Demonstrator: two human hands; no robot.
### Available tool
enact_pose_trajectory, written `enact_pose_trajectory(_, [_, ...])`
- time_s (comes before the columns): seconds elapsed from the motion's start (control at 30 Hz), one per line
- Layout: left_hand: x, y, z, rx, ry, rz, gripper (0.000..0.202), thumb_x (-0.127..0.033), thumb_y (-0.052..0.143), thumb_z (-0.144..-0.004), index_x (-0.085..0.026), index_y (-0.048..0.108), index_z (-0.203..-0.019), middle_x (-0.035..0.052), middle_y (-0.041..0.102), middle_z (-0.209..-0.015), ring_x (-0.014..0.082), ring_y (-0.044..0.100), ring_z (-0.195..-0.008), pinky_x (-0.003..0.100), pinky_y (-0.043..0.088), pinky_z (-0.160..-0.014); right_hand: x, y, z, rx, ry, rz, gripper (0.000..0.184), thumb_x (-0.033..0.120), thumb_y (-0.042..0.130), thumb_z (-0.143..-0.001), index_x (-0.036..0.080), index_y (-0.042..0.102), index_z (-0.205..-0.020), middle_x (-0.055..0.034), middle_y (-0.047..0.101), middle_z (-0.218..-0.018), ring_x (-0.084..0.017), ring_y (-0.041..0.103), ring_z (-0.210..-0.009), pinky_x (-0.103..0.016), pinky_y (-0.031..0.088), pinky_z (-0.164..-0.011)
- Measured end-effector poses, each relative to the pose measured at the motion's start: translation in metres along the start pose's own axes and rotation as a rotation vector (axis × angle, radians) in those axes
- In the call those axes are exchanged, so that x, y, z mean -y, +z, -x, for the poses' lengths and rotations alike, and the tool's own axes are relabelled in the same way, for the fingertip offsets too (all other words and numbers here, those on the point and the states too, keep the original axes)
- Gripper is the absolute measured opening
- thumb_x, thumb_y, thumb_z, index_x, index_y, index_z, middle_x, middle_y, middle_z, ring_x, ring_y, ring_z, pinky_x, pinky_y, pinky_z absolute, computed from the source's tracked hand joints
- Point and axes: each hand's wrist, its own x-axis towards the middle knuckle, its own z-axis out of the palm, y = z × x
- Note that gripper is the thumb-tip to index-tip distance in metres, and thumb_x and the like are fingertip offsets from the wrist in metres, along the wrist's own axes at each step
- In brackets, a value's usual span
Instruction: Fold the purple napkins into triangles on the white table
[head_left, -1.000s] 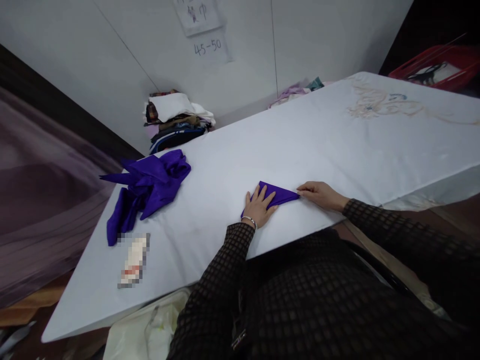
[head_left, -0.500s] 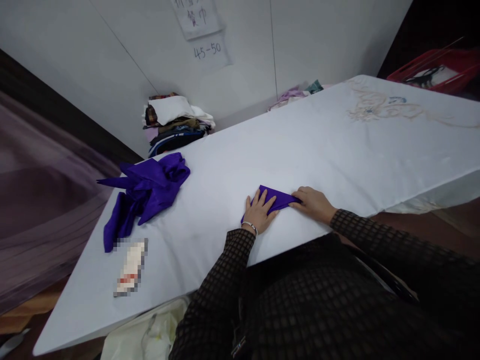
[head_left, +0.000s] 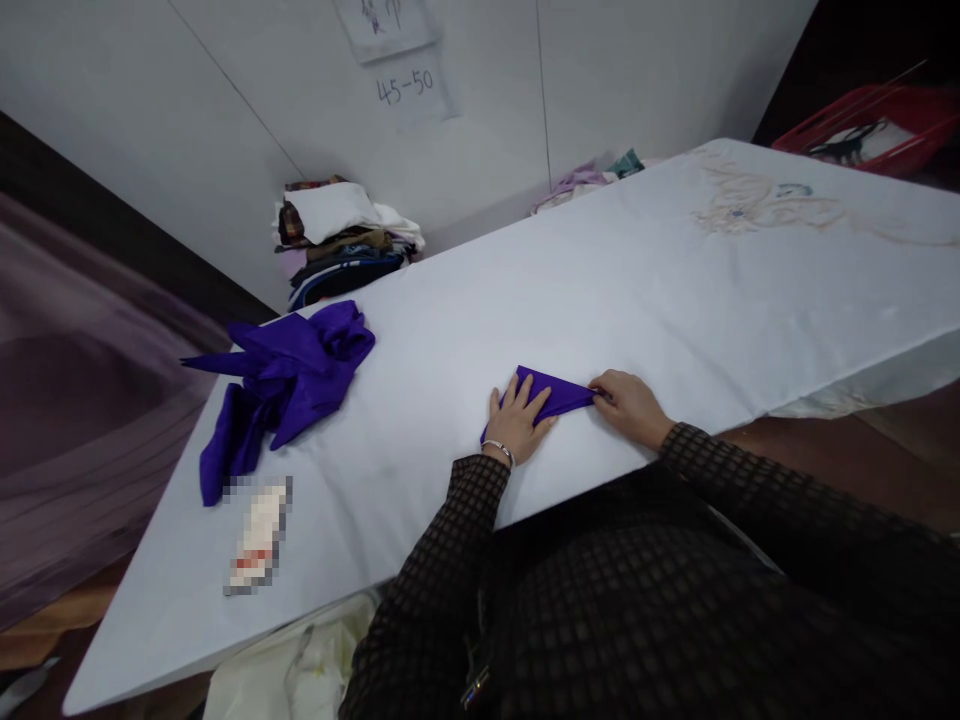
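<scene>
The folded purple cloth (head_left: 564, 394) lies on the white worktop (head_left: 450, 340), just before the person; the left hand (head_left: 517, 420), fingers spread, presses on it as half a second ago; the right hand (head_left: 628, 408) has slid slightly outward and pinches now only the pointed corner; the triangle is unchanged, so this seems a small adjustment of the tip.
</scene>
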Motion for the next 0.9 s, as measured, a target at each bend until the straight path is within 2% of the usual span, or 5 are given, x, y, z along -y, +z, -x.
enact_pose_trajectory(0.17, [0.0, 0.001, 0.0, -0.003, -0.002, 0.014, 0.057, -0.058, 0.026, -0.092, -0.033, 0.032, -0.142, 0.0048, 0.022, -0.154, 0.0275, 0.011, -0.142, 0.059, 0.014, -0.11, -0.001, 0.002, 0.004, -0.024, 0.004, 0.071, 0.014, 0.019, 0.047, -0.08, 0.018, 0.061, -0.084, -0.0054, 0.062, -0.078, -0.019, 0.053, -0.072, -0.031, 0.037, -0.068])
enact_pose_trajectory(0.43, [0.0, 0.0, -0.001, 0.013, -0.016, 0.026, 0.056, -0.057, 0.026, -0.091, -0.034, 0.032, -0.142, 0.0036, 0.021, -0.154, 0.0268, 0.011, -0.142, 0.058, 0.014, -0.11, -0.009, -0.002, 0.007, -0.015, -0.226, 0.197, 0.023, 0.018, 0.041, -0.089, 0.017, 0.063, -0.08, -0.0074, 0.064, -0.081, -0.019, 0.054, -0.075, -0.031, 0.036, -0.068])
enact_pose_trajectory(0.6, [0.0, 0.001, -0.001, 0.005, -0.015, 0.029, 0.056, -0.058, 0.025, -0.092, -0.034, 0.032, -0.142, 0.0036, 0.021, -0.154, 0.0269, 0.011, -0.142, 0.059, 0.014, -0.11, -0.011, -0.007, 0.007, 0.019, -0.318, 0.314, 0.024, 0.014, 0.043, -0.088, 0.016, 0.064, -0.078, -0.0068, 0.064, -0.078, -0.018, 0.053, -0.072, -0.031, 0.034, -0.066])
enact_pose_trajectory(0.77, [-0.001, -0.001, 0.0, 0.001, -0.014, 0.021, 0.056, -0.058, 0.025, -0.092, -0.033, 0.032, -0.142, 0.0036, 0.022, -0.154, 0.0273, 0.011, -0.142, 0.059, 0.014, -0.11, -0.012, -0.011, 0.007, 0.049, -0.352, 0.321, 0.024, 0.012, 0.043, -0.088, 0.016, 0.065, -0.08, -0.0068, 0.063, -0.078, -0.018, 0.052, -0.073, -0.029, 0.034, -0.064])
enact_pose_trajectory(0.9, [-0.002, -0.004, 0.0, 0.017, -0.024, 0.03, 0.058, -0.06, 0.024, -0.091, -0.033, 0.033, -0.142, 0.0036, 0.022, -0.154, 0.0277, 0.011, -0.142, 0.059, 0.013, -0.11, -0.017, -0.013, 0.009, 0.08, -0.408, 0.303, 0.028, 0.015, 0.038, -0.091, 0.016, 0.066, -0.09, -0.0084, 0.064, -0.084, -0.019, 0.052, -0.077, -0.03, 0.037, -0.067])
